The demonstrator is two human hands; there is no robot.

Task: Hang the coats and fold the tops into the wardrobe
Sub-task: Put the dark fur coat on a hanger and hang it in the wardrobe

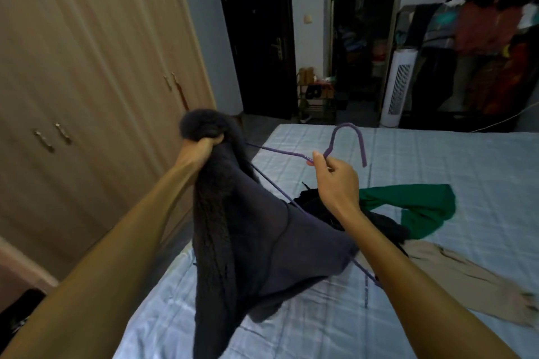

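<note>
Left hand [207, 145] fist-grips dark grey fleecy coat [250, 242] aloft; right hand [335, 181] pinches thin purple wire hanger [348, 140] neck, above pale blue checked bed [437, 160].

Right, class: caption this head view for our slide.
Left hand grips a dark coat; right hand holds a purple hanger over the bed.

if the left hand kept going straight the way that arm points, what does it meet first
Probably the closed wardrobe doors: the left hand, gripping the dark coat, points up and away toward them. Depth is unclear.
</note>
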